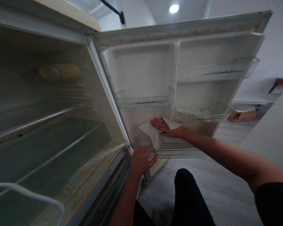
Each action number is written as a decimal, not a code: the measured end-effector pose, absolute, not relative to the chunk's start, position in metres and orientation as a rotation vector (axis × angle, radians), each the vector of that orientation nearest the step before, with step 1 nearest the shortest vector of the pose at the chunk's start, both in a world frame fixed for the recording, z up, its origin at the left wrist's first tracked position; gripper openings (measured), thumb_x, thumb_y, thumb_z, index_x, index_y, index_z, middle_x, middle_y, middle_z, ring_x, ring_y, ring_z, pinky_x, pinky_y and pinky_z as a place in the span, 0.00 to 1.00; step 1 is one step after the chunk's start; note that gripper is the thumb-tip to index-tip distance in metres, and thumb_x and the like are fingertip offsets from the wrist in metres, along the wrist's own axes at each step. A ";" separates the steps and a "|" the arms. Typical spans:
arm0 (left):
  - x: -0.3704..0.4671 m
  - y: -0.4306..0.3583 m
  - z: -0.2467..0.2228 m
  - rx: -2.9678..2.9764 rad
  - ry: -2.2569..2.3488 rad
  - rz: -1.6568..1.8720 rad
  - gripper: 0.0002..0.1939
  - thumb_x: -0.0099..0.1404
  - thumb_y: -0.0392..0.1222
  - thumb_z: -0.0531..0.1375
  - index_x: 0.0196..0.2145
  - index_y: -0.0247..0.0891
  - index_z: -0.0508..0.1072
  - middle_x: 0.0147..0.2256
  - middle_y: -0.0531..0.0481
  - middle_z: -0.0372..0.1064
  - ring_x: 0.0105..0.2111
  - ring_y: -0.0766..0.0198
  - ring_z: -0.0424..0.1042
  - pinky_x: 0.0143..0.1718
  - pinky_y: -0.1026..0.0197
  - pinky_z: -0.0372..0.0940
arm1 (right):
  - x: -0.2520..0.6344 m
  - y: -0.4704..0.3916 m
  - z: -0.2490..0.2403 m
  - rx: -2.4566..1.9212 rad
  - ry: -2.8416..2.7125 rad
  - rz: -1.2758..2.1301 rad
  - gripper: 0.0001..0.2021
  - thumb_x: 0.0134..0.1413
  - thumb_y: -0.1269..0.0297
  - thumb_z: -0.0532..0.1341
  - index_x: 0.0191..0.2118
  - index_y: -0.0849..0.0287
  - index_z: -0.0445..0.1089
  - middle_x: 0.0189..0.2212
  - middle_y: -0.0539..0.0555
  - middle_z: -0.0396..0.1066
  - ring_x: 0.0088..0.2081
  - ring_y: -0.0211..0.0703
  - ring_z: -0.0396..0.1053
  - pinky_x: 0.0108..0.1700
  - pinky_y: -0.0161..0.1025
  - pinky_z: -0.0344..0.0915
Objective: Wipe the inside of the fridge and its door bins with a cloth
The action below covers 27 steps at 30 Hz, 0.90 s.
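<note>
My right hand [166,128] presses a white cloth [152,133] with scalloped edges against the inner face of the open refrigerator door [141,66], just above the bottom door bin. Its fingers are stretched out over the cloth, and part of the cloth hangs down into the bin. Near the hinge side, my left hand [142,160] curls over the front rim of the clear bottom door bin [184,153], thumb to the right. Its fingertips are partly hidden behind the rim.
Further clear bins [145,101] are fixed higher on the door. To the left, the refrigerator interior holds glass shelves [47,150] and a yellowed lamp cover [61,71]. A white cable [30,192] crosses the lower left. A cardboard box [242,114] sits beyond the door.
</note>
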<state>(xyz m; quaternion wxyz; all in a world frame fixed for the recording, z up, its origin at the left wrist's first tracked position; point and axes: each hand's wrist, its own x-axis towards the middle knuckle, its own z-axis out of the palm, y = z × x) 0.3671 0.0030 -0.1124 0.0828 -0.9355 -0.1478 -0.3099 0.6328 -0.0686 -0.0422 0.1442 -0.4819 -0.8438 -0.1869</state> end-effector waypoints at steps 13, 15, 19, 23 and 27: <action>0.387 0.013 -0.122 -2.687 -0.362 -1.107 0.13 0.67 0.49 0.58 0.27 0.41 0.69 0.25 0.51 0.71 0.30 0.58 0.71 0.36 0.54 0.57 | 0.706 -0.179 -0.057 -2.332 -1.772 -0.714 0.19 0.67 0.58 0.56 0.57 0.58 0.72 0.64 0.67 0.62 0.66 0.61 0.60 0.67 0.62 0.54; 0.389 0.012 -0.122 -2.687 -0.375 -1.113 0.13 0.67 0.48 0.58 0.27 0.41 0.70 0.26 0.51 0.72 0.30 0.58 0.72 0.36 0.54 0.57 | 0.712 -0.178 -0.068 -2.394 -1.790 -0.687 0.14 0.63 0.62 0.59 0.51 0.60 0.74 0.62 0.69 0.63 0.66 0.63 0.60 0.66 0.65 0.55; 0.391 0.010 -0.121 -2.715 -0.411 -1.087 0.13 0.67 0.48 0.58 0.27 0.41 0.70 0.26 0.51 0.72 0.31 0.59 0.72 0.37 0.54 0.57 | 0.724 -0.169 -0.078 -2.212 -2.031 -0.611 0.14 0.57 0.70 0.61 0.49 0.59 0.73 0.67 0.64 0.57 0.70 0.57 0.51 0.71 0.62 0.48; 0.394 0.008 -0.121 -2.713 -0.429 -1.093 0.13 0.68 0.48 0.57 0.27 0.42 0.70 0.26 0.51 0.72 0.31 0.58 0.71 0.37 0.54 0.57 | 0.715 -0.146 -0.065 -1.924 -2.288 -0.547 0.19 0.58 0.70 0.59 0.55 0.59 0.71 0.71 0.58 0.47 0.73 0.48 0.42 0.73 0.51 0.47; 0.395 0.006 -0.122 -2.715 -0.450 -1.077 0.13 0.68 0.48 0.57 0.27 0.42 0.69 0.26 0.52 0.71 0.32 0.58 0.71 0.38 0.53 0.57 | 0.684 -0.106 -0.056 -1.698 -2.470 -0.635 0.17 0.58 0.68 0.62 0.53 0.61 0.73 0.72 0.60 0.44 0.74 0.50 0.35 0.74 0.54 0.40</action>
